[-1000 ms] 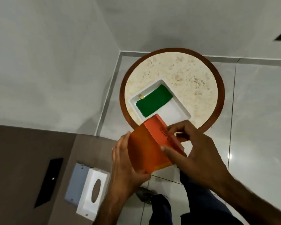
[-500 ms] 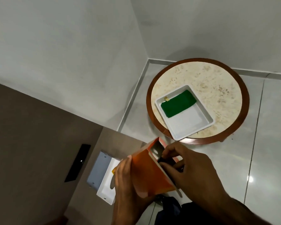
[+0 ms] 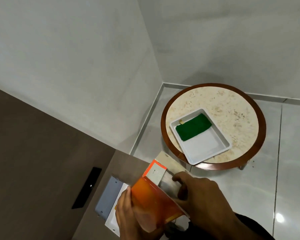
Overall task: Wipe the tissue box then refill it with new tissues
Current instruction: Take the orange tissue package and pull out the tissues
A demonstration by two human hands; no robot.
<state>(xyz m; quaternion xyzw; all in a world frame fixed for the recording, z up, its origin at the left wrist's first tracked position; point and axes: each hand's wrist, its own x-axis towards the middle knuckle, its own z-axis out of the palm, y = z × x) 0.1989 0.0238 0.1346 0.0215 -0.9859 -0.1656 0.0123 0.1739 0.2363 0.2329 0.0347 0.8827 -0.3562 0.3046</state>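
I hold an orange carton of new tissues tilted in front of me, its end flaps open. My left hand grips the carton's near side from below. My right hand grips the pale tissue pack at the open end. Under the carton, mostly hidden, the white tissue box lies on the brown ledge beside its grey-blue base plate. A green cloth lies in a white tray on the round table.
The round marble table with a wooden rim stands in the corner on the tiled floor. A black flat panel is set in the brown ledge at the left. White walls meet behind the table.
The carton's end flaps have been opened and my right hand has closed on the tissue pack showing at the opening. The view has shifted left and down; the carton now covers most of the white box.
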